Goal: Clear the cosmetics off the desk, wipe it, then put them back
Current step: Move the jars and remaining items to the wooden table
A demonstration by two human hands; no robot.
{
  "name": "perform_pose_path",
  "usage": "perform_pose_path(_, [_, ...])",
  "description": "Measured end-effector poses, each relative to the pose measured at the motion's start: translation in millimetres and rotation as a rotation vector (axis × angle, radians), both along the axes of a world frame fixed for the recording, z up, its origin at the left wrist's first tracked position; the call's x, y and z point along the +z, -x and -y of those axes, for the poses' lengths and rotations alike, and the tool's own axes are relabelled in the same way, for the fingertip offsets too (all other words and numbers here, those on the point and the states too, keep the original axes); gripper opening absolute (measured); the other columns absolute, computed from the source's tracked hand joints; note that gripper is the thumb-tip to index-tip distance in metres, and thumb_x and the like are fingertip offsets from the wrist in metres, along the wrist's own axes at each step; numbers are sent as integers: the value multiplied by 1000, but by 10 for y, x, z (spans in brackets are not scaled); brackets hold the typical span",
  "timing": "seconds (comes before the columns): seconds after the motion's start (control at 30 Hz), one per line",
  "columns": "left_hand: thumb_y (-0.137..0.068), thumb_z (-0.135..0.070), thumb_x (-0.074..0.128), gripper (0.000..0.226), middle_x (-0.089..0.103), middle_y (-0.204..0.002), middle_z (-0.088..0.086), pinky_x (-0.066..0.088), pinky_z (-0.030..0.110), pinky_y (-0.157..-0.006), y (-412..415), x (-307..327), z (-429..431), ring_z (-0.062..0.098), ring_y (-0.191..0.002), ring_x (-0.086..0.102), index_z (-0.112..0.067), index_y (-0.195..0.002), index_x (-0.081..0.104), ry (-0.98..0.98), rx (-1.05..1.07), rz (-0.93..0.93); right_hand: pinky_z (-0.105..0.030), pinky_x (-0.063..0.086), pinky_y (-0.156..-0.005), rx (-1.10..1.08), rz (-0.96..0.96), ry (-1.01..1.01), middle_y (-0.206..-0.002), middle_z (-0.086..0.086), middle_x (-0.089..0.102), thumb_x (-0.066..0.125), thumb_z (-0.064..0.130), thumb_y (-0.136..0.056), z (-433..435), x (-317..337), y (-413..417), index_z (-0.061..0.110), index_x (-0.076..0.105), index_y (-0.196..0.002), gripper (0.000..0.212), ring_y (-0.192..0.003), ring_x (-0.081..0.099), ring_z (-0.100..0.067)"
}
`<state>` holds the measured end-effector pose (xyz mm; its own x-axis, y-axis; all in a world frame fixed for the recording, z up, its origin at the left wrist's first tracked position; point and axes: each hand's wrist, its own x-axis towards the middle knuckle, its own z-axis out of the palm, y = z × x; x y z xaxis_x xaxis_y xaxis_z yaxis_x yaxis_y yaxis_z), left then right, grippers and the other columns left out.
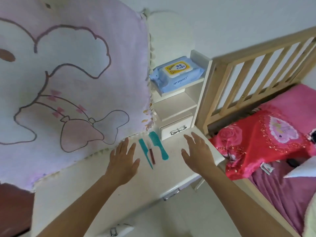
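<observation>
- Cosmetics, three slim pieces, lie in a tidy row on the white desk (153, 185), near its back edge and between my two hands.
- Far left, a pale pink blanket with a cartoon outline (68, 82) hangs down to the rear of the desk.
- My left hand (123, 158) is released, fingers spread and holding nothing, just beside the row. I cannot tell whether the palm touches the desk.
- Next comes the thin teal tail comb (145, 154), then the dark red slim tube (151, 155) close beside it, then the teal wide-toothed comb (158, 146).
- Behind them stands a small white drawer with a bow handle (176, 130). On a shelf (189, 84) above it sits a closed blue pack of wet wipes (177, 72).
- My right hand (198, 151) is likewise released and empty, fingers splayed over the right end of the desk, apart from the combs.
- Beyond the desk are a wooden slatted bed rail (256, 74) and red floral bedding (256, 142).
- Progress, as I judge it: no wipe or cloth is out and every piece sits on the desk. So either nothing is begun or all is finished, and the neat row alone does not settle which. If this is the start, clearing, wiping and returning all remain.
</observation>
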<state>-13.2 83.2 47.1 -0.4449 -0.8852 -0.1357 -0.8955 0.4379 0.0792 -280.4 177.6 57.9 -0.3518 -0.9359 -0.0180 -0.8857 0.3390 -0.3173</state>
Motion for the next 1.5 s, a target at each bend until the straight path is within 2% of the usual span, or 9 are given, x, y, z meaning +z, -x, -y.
perform_pose_path(0.3, [-98,-49,39,65,7,-163,3,25,42,-117,486,-494,183,23,-148,13,-19,-153,20,-304,231,-78,-37,32,-113,181,60,-171,-158,-1,27,45,42,-99,807,-534,428,26,33,-148,53,-143,28,-20])
perform_pose_path(0.4, [-98,-46,40,62,25,-157,6,29,40,-115,564,-808,322,24,-141,28,-17,-151,25,-363,256,-67,-35,35,-110,210,72,-235,-156,0,30,44,41,-100,974,-802,390,26,34,-148,51,-140,32,-19])
perform_pose_path(0.57, [-95,-48,39,48,53,-130,3,39,39,-99,690,-1280,649,26,-117,52,-21,-135,44,-398,319,20,-33,44,-99,166,140,-292,-144,0,43,48,37,-99,1278,-1222,272,24,40,-145,49,-128,45,-18])
perform_pose_path(0.67, [-95,-49,42,44,56,-119,5,42,36,-81,767,-1576,845,25,-108,55,-17,-124,50,-425,356,-19,-34,48,-91,146,172,-324,-135,-3,49,49,38,-98,1460,-1498,117,22,40,-144,50,-121,48,-21])
perform_pose_path(0.87, [-92,-39,53,32,58,-102,9,45,34,-68,853,-1828,1062,23,-84,54,-9,-103,55,-473,468,-71,-26,42,-70,31,164,-405,-106,-3,57,53,40,-96,1501,-1867,-190,18,51,-127,38,-90,53,-19])
perform_pose_path(1.03, [-85,-31,61,20,62,-84,2,38,26,-48,754,-1841,1185,20,-73,59,-15,-97,61,-534,567,-101,-24,41,-60,-175,384,-455,-103,-4,60,64,31,-90,1582,-1964,-217,19,52,-116,31,-80,56,-17])
perform_pose_path(1.23, [-78,-36,65,25,61,-78,2,57,36,-66,620,-1734,1183,21,-72,61,-14,-90,58,-537,598,-173,-27,49,-68,-168,406,-535,-105,-2,68,60,30,-93,1726,-1863,-176,19,60,-123,32,-85,60,-17])
perform_pose_path(1.33, [-74,-29,68,22,63,-78,2,58,38,-63,543,-1579,1125,21,-69,61,-17,-87,56,-529,659,-278,-22,43,-58,-117,389,-524,-100,1,65,61,32,-92,1711,-1679,-102,19,63,-121,32,-80,58,-16])
perform_pose_path(1.5, [-84,-19,63,30,66,-92,1,56,32,-64,408,-1132,915,18,-76,62,-18,-113,59,-403,704,-403,-18,38,-50,-35,415,-462,-84,9,61,62,33,-89,1586,-1315,9,23,65,-107,21,-67,55,-4])
